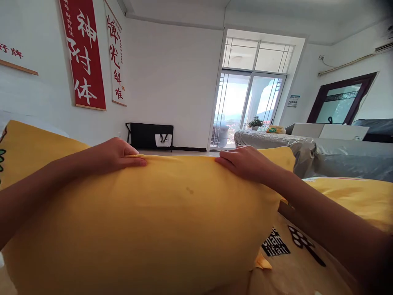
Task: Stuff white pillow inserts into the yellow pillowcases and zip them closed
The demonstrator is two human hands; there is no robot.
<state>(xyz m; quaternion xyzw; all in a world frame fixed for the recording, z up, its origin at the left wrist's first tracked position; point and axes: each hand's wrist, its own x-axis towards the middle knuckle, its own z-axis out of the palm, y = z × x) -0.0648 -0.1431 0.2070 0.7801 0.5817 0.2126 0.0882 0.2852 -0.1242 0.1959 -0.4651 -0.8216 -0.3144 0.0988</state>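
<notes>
Pillow [159, 221] stuffed & upright in front of the person, L hand [118, 157] & R hand [245, 164] both pinching its top edge w/ fingers closed on fabric; filling looks done, top seam prob. not yet closed/smoothed.

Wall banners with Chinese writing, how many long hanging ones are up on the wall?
2. The red banner hangs on the left wall; the white banner hangs just right of it. A third sign at the far left edge is cut off, so more may be hidden.
</notes>
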